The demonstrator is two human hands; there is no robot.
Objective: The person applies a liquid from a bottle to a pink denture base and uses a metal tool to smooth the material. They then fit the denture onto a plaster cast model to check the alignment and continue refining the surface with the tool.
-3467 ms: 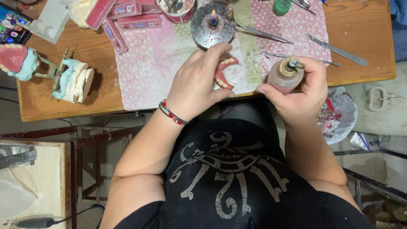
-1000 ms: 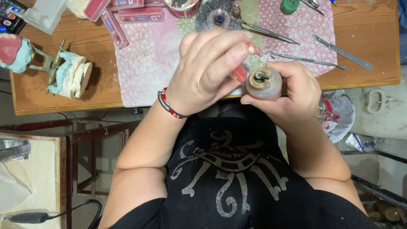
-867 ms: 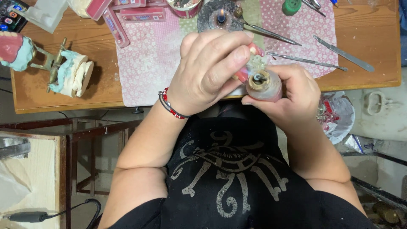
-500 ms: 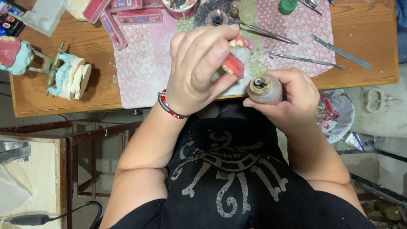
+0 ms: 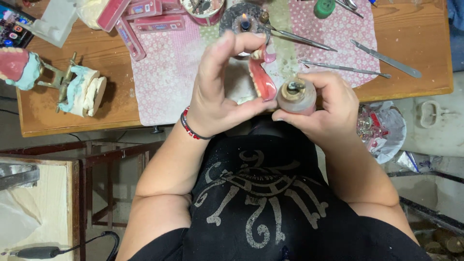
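Head view: left hand [image 5: 220, 92] pinches pink denture [image 5: 262, 80], arch standing near-vertical.

phone [image 5: 13, 26] cut off, denture [image 5: 262, 79] partly hidden

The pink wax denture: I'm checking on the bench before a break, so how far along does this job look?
Looks done: teeth already sit in the pink wax denture. In hand: the left hand pinches it, and the right hand holds a small round brown burner beside it. Left: slim metal wax tools lie out on the pink cloth, and the plaster models on the brass articulator stand apart, so mounting appears pending.
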